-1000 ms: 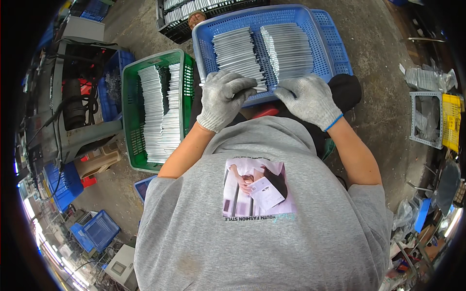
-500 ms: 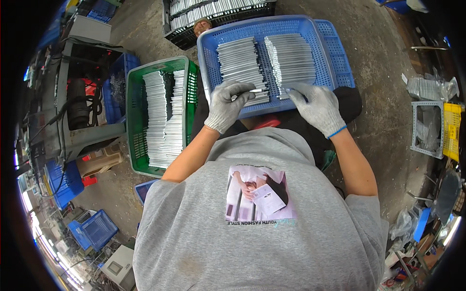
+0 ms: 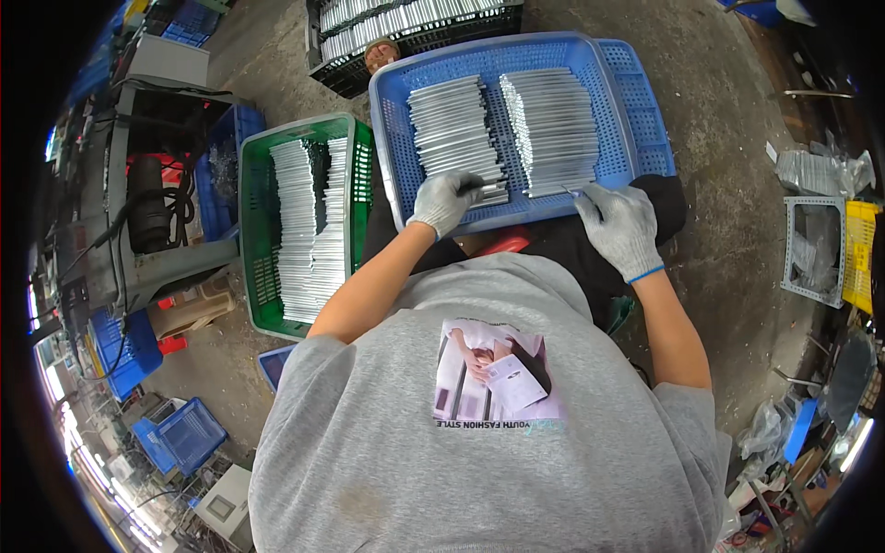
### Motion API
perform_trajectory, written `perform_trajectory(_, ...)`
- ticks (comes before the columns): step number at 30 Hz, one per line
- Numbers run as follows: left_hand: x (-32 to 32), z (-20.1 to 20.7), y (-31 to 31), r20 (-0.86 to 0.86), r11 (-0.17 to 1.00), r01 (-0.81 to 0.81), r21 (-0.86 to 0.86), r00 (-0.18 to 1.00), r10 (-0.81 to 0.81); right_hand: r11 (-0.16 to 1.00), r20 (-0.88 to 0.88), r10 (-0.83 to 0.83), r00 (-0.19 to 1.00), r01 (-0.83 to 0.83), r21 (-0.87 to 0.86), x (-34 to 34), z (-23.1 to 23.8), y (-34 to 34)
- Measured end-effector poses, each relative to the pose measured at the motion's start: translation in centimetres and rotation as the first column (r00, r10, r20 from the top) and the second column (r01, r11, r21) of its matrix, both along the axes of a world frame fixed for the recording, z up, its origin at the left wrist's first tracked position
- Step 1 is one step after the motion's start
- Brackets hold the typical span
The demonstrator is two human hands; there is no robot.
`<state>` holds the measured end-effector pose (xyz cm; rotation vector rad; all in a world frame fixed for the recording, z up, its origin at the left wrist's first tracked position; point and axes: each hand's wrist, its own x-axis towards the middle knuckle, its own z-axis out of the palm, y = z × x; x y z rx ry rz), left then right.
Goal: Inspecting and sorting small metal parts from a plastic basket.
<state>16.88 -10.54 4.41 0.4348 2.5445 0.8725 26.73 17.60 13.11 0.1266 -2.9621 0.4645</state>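
A blue perforated crate point(image 3: 544, 214) holds two stacks of thin silvery metal rods: a left stack point(image 3: 449, 120) and a right stack point(image 3: 550, 124). Both my hands wear grey knit gloves. My left hand point(image 3: 442, 203) is over the near end of the left stack, closed with its fingertips on a metal rod point(image 3: 493, 186). At the crate's near right corner, my right hand point(image 3: 619, 226) is pinched near the end of the right stack. A small thin thing with a bluish tint shows at its fingertips, too small to name.
To the left stands a green crate point(image 3: 247, 235) with more metal rods point(image 3: 300, 230). Beyond the blue crate sits a black crate point(image 3: 355, 81) of rods. Another blue crate point(image 3: 645, 111) lies under its right side. A metal-framed machine point(image 3: 115, 184) is at the far left.
My left hand has shifted slightly down and left, its fingers now lower over the left stack. The right hand has drawn back down and to the right, still pinched.
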Motion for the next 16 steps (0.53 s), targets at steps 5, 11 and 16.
perform_trajectory(5,-0.5,-1.2,1.3,-0.077,0.994,0.057,-0.091,0.995,-0.064,0.997,-0.202,0.005,0.979,0.010,0.071,0.9,-1.3,2.4)
perform_trajectory(11,-2.2,-6.4,5.7,-0.065,0.956,0.274,0.104,0.961,-0.268,0.987,-0.301,0.017,0.954,0.033,0.158,2.2,-3.6,4.2)
perform_trajectory(16,-2.3,-18.8,15.5,0.181,0.834,0.482,0.270,0.825,-0.536,0.979,-0.454,0.171,0.874,-0.097,0.182,-2.6,-2.7,2.3)
